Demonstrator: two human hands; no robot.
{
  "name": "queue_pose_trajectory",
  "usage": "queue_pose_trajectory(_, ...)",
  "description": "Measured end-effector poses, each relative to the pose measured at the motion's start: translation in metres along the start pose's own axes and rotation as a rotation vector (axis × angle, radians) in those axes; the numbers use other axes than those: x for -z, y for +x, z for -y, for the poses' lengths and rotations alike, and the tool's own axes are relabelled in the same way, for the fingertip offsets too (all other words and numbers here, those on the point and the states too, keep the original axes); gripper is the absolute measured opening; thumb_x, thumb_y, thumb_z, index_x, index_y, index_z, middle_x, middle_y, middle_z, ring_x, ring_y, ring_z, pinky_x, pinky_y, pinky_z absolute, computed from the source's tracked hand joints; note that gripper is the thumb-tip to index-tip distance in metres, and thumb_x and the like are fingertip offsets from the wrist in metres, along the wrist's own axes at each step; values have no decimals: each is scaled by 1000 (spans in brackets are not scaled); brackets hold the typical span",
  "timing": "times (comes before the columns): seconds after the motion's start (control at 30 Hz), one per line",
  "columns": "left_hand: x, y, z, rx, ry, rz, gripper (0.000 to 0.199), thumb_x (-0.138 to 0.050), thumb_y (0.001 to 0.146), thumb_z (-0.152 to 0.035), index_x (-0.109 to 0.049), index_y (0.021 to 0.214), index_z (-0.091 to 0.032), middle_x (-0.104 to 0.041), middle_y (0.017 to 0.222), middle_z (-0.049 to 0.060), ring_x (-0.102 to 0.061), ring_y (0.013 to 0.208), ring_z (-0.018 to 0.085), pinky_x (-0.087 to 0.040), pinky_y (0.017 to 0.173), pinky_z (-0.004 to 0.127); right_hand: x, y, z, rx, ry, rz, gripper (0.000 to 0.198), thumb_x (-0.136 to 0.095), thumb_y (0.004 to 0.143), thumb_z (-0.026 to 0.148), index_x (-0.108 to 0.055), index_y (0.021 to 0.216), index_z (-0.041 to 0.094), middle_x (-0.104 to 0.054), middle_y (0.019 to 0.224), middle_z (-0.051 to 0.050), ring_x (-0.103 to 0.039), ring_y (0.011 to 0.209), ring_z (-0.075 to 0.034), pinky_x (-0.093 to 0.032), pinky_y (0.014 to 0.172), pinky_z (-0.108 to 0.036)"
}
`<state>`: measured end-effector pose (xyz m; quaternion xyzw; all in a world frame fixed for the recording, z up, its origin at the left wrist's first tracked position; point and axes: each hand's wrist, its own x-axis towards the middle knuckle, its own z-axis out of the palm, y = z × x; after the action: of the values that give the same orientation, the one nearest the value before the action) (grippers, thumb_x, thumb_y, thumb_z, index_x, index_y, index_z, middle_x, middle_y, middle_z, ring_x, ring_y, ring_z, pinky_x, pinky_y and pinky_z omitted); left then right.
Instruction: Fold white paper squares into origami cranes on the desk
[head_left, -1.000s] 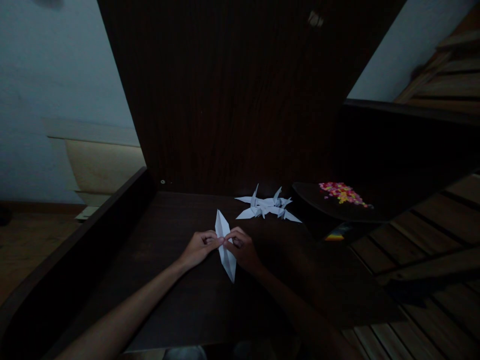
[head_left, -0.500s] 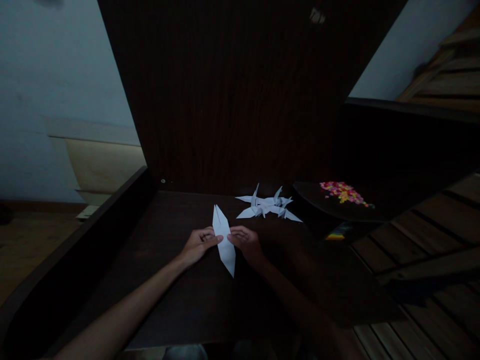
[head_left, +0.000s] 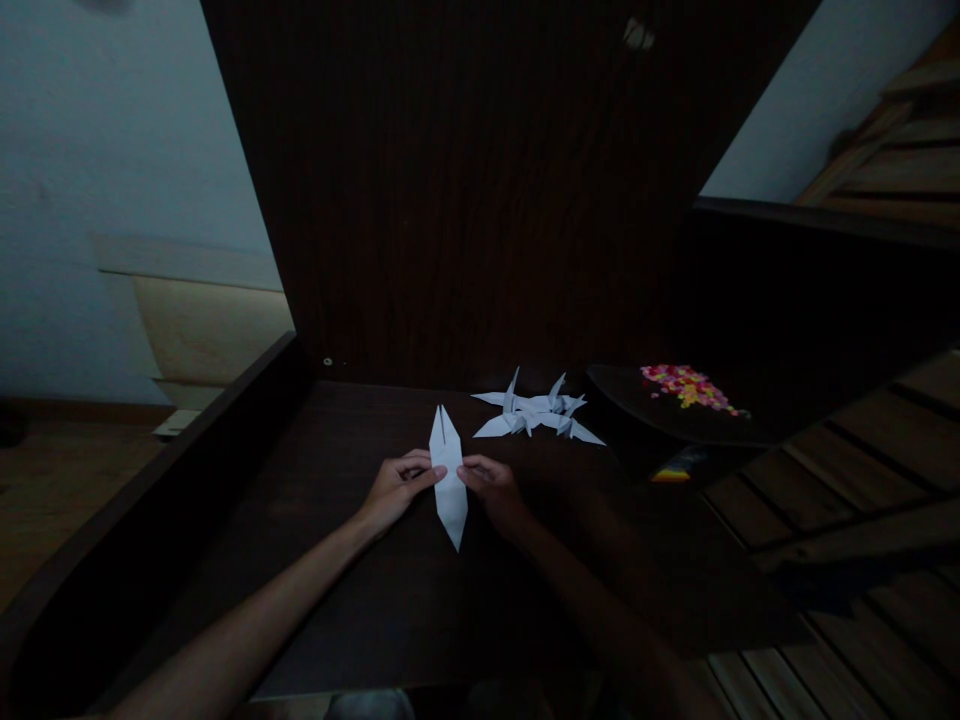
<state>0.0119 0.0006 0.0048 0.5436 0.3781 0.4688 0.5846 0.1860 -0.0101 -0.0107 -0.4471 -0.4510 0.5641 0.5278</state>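
A folded white origami paper (head_left: 449, 495), long and pointed at both ends, is held upright in front of me just over the dark desk (head_left: 337, 600). A slit runs down from its far tip. My left hand (head_left: 401, 487) pinches its left edge, thumb on the front face and fingers behind. On the opposite edge my right hand (head_left: 495, 490) grips it the same way. Several white paper cranes (head_left: 532, 404) stand clustered beyond my right hand, at the back of the desk.
A dark corner shelf (head_left: 622, 395) at the right carries a heap of small pink, red and yellow pieces (head_left: 690, 387). Behind the desk rises a dark wooden panel (head_left: 480, 200). A raised side board (head_left: 172, 470) borders the left. Wooden slats (head_left: 847, 480) lie at the right.
The folded paper has turned slightly, from leaning left at its far tip to nearly straight, and its slit shows more clearly. Both hands keep their hold.
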Motion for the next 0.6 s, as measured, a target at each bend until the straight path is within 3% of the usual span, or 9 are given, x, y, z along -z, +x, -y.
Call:
queue_pose_trajectory(0.2,0,-1,-2,180,-88,41,35,-77,66,-41,-72,87,-13,-73,80,6,-66,75,20,-50,69,29,-4,-3,5,24,-81,32,25,-73,66,40,-70,79,19,-69,71,-1,-63,67,-16,-50,69,-30)
queue_pose_trajectory(0.43,-1,-1,1,197,-183,77,44,-82,61,-32,-67,97,-12,-74,87,8,-70,78,20,-53,72,28,-6,0,3,48,-54,-67,31,-78,56,31,-62,80,19,-61,63,4,-56,55,-12,-45,52,-23)
queue_pose_trajectory(0.6,1,-1,0,238,-176,110,45,-83,61,-30,-62,97,-12,-74,78,7,-69,67,18,-53,63,26,-5,-2,4,41,-162,-18,21,-71,65,36,-60,67,18,-55,54,5,-47,46,-9,-37,44,-21)
